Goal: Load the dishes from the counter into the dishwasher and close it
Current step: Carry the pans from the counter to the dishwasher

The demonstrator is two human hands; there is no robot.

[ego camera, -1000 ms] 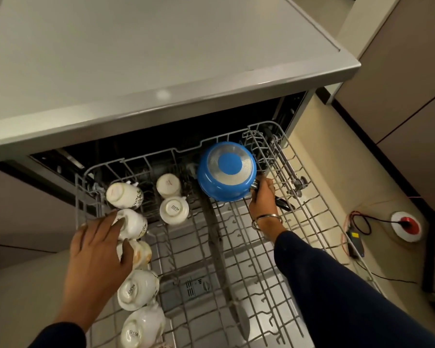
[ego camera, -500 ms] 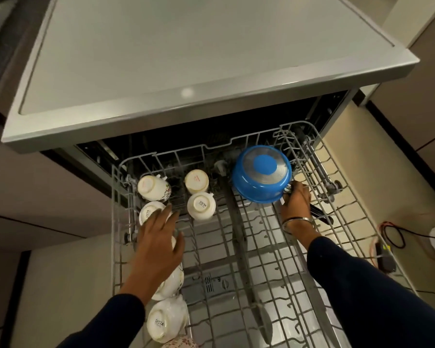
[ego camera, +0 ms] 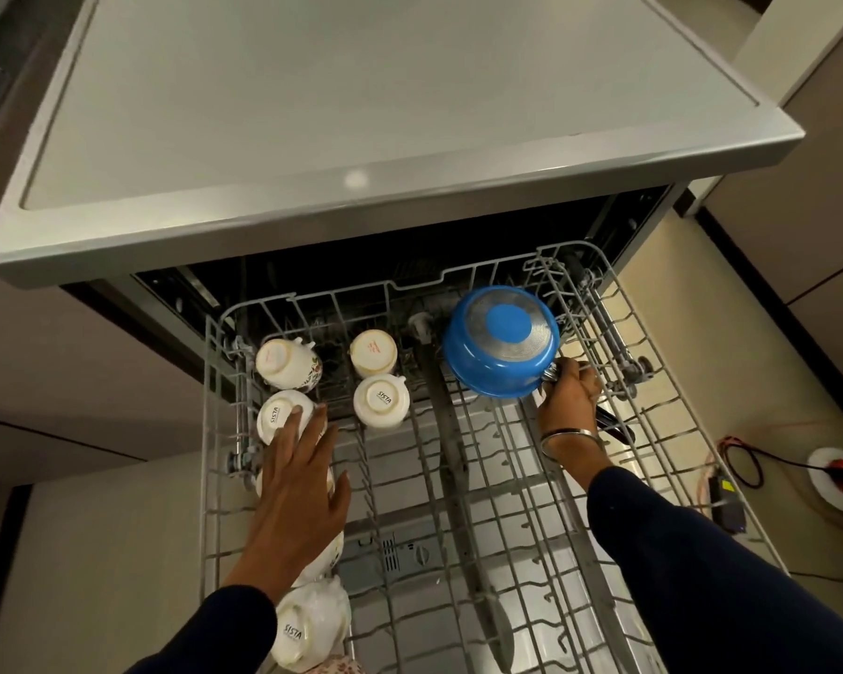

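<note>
A grey wire rack is pulled out of the open dishwasher. A blue saucepan lies upside down at the rack's back right. My right hand is closed on its black handle. Several white cups stand upside down along the rack's left side and back. My left hand lies flat, fingers spread, over the left row of cups, its fingertips on one cup. It hides part of that row.
The dishwasher's grey top overhangs the back of the rack. On the beige floor to the right lie a red-and-white round socket, red and black cables and a small black box. Dark cabinet fronts stand at right.
My left hand has slid from the rack's left edge onto the row of cups. My right hand keeps its hold on the saucepan handle. The camera view has shifted, showing more of the dishwasher's top.
</note>
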